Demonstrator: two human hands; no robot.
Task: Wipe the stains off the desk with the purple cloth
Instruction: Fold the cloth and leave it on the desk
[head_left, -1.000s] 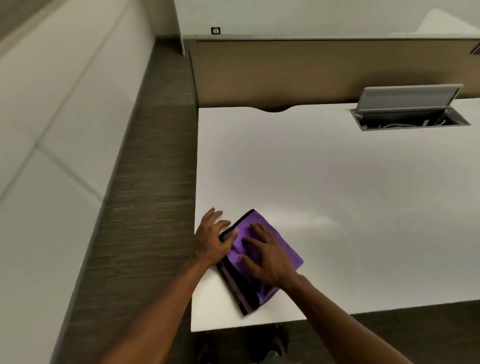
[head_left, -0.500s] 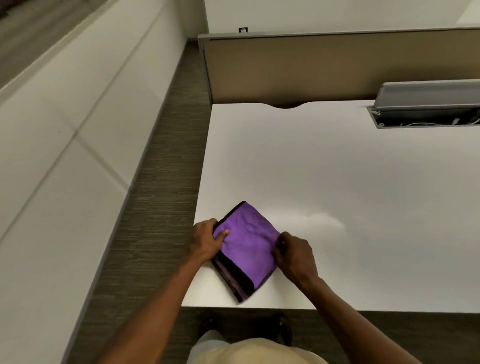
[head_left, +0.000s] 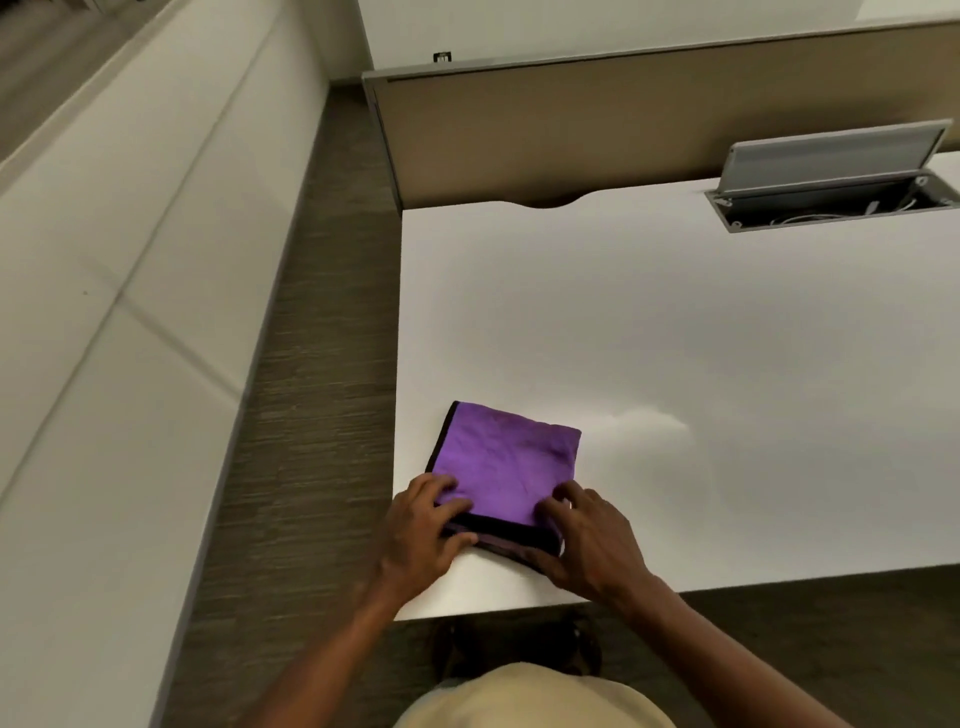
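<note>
Gripped purple cloth (head_left: 506, 465) at its near corners, left hand (head_left: 422, 535) and right hand (head_left: 589, 540), flat on white desk (head_left: 675, 338), lower centre of frame.

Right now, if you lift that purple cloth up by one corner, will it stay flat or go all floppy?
Probably floppy: the purple cloth is thin, wrinkled fabric folded in layers, so it should droop and unfold. It looks light. On the smooth white desk it likely slides easily.
</note>
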